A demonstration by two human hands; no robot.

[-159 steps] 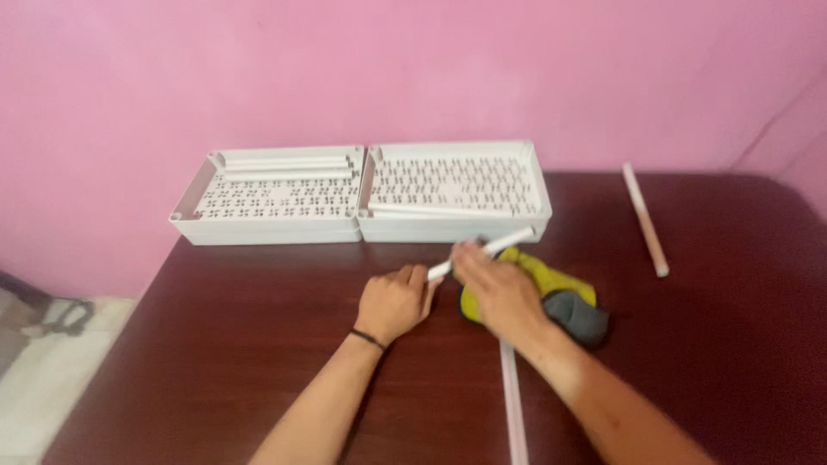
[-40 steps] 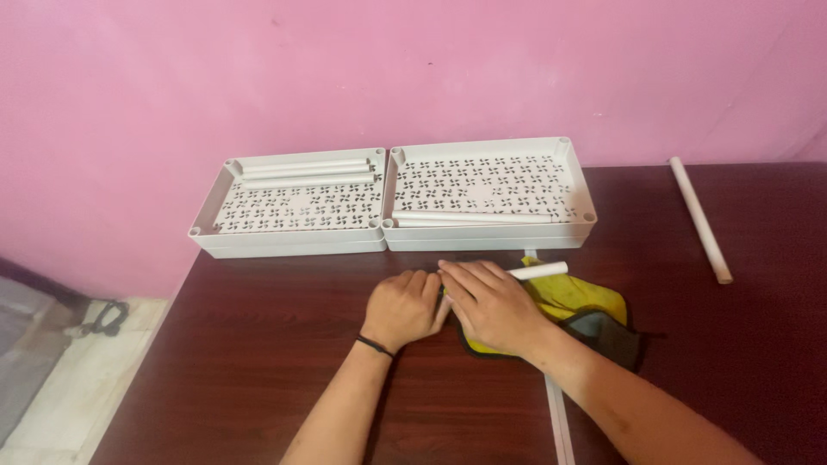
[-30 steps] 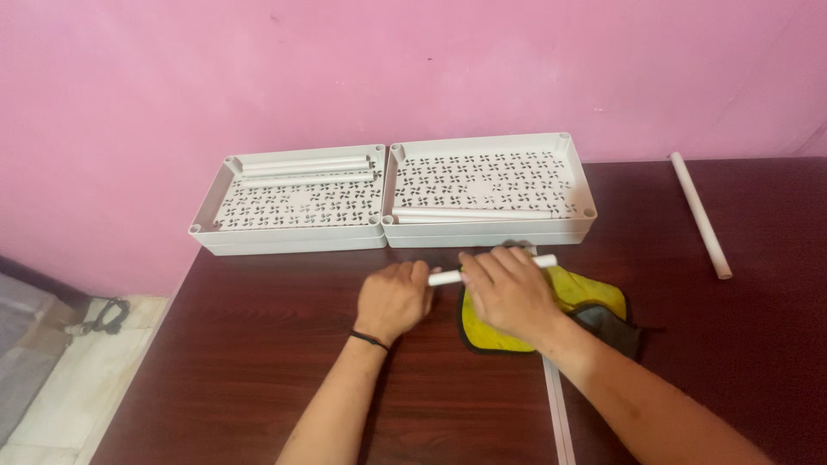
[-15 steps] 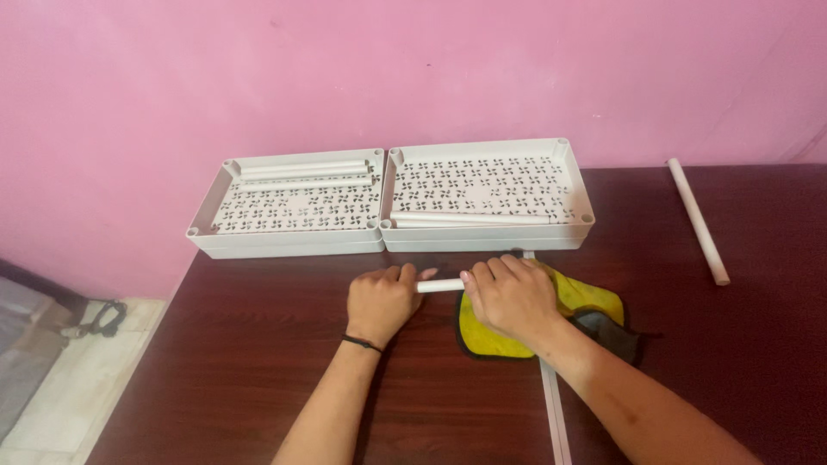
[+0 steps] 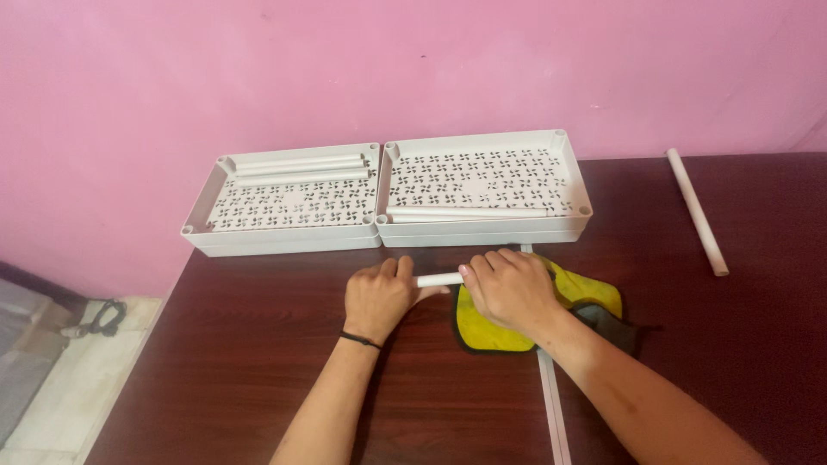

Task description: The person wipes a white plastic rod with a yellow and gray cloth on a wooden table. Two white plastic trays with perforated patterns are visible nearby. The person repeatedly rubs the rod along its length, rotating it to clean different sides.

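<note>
Two perforated white trays [image 5: 482,185] sit side by side at the back of my dark wood bench [image 5: 258,362]. Nearer, my right hand [image 5: 512,288] rests over a yellow cloth [image 5: 586,297], my left hand [image 5: 379,297] beside it; both sets of fingers wrap one short white tube [image 5: 439,279], lying level between them.

arms: bare, no sleeves | left wrist [image 5: 360,341]: thin black band
</note>
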